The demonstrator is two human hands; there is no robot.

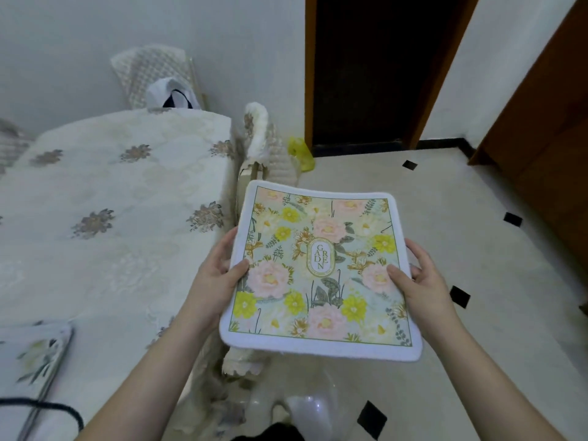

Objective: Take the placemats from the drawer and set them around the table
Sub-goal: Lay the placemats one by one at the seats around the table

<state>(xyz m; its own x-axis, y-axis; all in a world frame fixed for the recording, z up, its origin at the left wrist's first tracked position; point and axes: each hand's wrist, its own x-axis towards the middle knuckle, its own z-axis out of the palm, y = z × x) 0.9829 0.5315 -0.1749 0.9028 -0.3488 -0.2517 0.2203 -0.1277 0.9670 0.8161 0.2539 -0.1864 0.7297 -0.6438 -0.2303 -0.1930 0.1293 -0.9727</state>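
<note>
The floral placemat is held flat in the air over the floor, the left hand pinching its left edge and the right hand its right edge. The cloth-covered worktop lies to the left of both grips, nearer the left hand, so I judge the mat must travel leftward to be laid down

left: table edge just beside left hand | ahead: covered chair (partly behind the held placemat) | right: open tiled floor beyond right hand
</note>
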